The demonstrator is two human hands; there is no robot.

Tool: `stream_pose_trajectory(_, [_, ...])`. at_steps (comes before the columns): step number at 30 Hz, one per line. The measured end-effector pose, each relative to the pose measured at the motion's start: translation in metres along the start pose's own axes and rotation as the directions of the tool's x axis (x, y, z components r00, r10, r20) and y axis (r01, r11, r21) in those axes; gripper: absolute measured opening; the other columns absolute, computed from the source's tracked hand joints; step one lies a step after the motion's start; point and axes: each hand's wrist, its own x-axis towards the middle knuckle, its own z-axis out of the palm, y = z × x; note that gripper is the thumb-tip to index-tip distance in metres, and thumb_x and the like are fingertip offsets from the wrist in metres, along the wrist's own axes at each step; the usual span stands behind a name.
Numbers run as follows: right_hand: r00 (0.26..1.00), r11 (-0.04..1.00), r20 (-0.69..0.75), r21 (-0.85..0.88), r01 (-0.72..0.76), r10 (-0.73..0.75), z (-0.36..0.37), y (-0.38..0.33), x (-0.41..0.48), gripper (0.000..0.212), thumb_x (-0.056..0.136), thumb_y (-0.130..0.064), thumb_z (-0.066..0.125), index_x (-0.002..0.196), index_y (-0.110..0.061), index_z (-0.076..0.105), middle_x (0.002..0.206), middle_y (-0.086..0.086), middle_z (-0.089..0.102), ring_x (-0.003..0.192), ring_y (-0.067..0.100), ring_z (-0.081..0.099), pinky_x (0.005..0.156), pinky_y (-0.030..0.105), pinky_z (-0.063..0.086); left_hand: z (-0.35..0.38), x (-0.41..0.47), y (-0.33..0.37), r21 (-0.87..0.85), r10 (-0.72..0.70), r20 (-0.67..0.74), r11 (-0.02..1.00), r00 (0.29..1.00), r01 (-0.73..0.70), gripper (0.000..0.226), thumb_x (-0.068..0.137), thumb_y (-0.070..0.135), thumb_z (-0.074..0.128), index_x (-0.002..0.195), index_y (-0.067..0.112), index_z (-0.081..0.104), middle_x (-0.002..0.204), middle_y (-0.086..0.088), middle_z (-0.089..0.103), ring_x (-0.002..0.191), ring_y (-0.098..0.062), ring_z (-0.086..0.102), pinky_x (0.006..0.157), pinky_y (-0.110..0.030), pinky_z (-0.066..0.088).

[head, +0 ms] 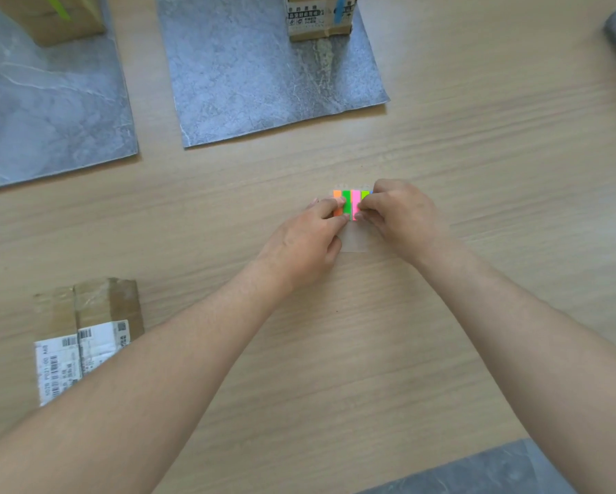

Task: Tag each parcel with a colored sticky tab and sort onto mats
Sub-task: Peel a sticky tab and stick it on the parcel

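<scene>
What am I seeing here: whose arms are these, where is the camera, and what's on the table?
There is no machine. A person works with bare hands, and the single picture comes from a camera worn on their head, looking down. On the wooden table, the left hand and the right hand both pinch a sheet of sticky tabs in orange, green, pink and lime on clear backing. Near the left arm a labelled parcel lies on the bare table, with no tab showing. Farther away, the left mat holds a parcel with a green tab, and the middle mat holds a parcel with a blue tab. Both parcels are cut off by the frame.
</scene>
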Motion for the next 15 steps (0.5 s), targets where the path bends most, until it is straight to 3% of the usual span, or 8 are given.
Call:
stream_pose_trajectory(3, [1.000,0.999,-0.026,-0.040,0.016,-0.017,0.004,0.002,-0.005,0.012,0.093,-0.013,0.064,0.096,-0.005,0.073,0.087,0.012,0.058,0.080,0.038,0.059,0.054,0.046,0.053,0.000,0.000,0.000,-0.011,-0.001,-0.022,1.000,1.000,0.001,0.037,0.088,0.007,0.057,0.123,0.005,0.069,0.138,-0.014,0.058,0.122,-0.031,0.059,0.105,-0.037,0.045])
stream_pose_trajectory(7, [0.998,0.999,-0.064,-0.024,0.026,-0.027,0.006,-0.003,-0.011,0.039,0.097,-0.037,0.044,0.094,-0.010,0.073,0.092,0.008,0.061,0.086,0.035,0.061,0.054,0.045,0.054,0.001,0.000,0.000,-0.027,-0.011,-0.020,1.000,1.000,0.010,0.040,0.088,0.007,0.054,0.126,0.006,0.068,0.139,-0.013,0.057,0.124,-0.032,0.058,0.105,-0.037,0.045])
stream_pose_trajectory(9, [0.997,1.000,-0.080,-0.005,0.012,-0.012,0.009,-0.006,-0.013,0.043,0.096,-0.040,0.041,0.093,-0.011,0.073,0.092,0.007,0.062,0.086,0.034,0.062,0.055,0.045,0.054,0.000,0.000,0.001,-0.033,-0.015,-0.017,0.999,1.000,0.015,0.042,0.087,0.008,0.053,0.126,0.006,0.068,0.139,-0.013,0.057,0.124,-0.034,0.058,0.104,-0.039,0.046])
stream_pose_trajectory(15, [0.978,0.969,-0.115,0.197,-0.152,0.177,0.011,-0.003,-0.006,0.010,0.088,-0.026,0.071,0.087,-0.018,0.076,0.084,0.000,0.068,0.075,0.021,0.064,0.067,0.036,0.050,-0.003,-0.001,0.003,-0.053,-0.010,-0.004,0.999,1.000,0.010,0.039,0.086,0.005,0.055,0.123,0.003,0.068,0.136,-0.015,0.058,0.128,-0.031,0.055,0.110,-0.036,0.039])
